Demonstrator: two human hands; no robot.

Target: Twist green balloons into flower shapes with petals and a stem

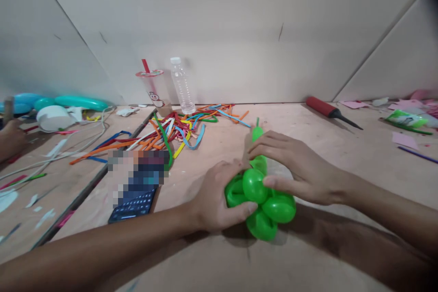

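A green twisting balloon (pixel 279 209), twisted into several round bubbles, is between my hands just above the table. My left hand (pixel 221 198) wraps its left side, thumb pressed on the front near the centre. From the right, my right hand (pixel 294 164) grips the balloon, its thumb on a round bubble and its fingers curled over the straight part behind. That straight part points away from me and ends in a thin uninflated tip. My fingers hide some of the twists.
Uninflated balloons (pixel 185 134) lie heaped beyond a phone (pixel 137 196). Behind them stand a cup with a straw (pixel 155 93) and a clear bottle (pixel 184 86). A red hand pump (pixel 321 107) lies by the wall. At far left, another person's hand (pixel 12 139) shows near blue balloons.
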